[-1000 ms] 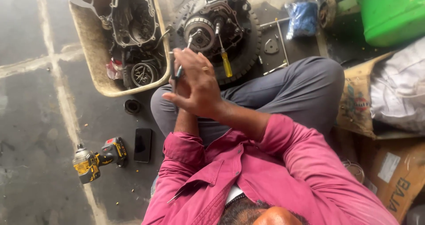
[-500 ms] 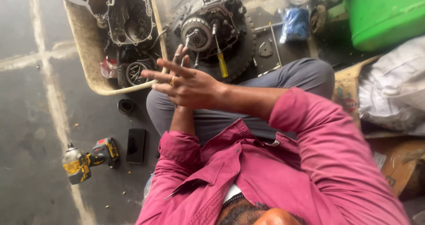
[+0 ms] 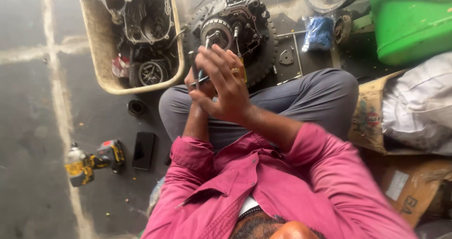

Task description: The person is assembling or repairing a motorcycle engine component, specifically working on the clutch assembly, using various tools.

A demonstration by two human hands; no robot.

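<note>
Right hand [image 3: 226, 86]: grip closed over the left, ring on one finger, fingers curled about a thin dark tool [image 3: 200, 76]. Left hand [image 3: 195, 81]: mostly hidden beneath; its grip cannot be told. Tool: between both hands, tip upward, just before the motorcycle engine [image 3: 235, 27] on the floor. Tan tub [image 3: 101, 46] of parts, left. Cordless driver [image 3: 92, 161], lower left.

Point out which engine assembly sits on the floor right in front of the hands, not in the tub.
The round engine assembly on the dark ring, just beyond the right hand. The other engine casing lies inside the tan tub.
</note>
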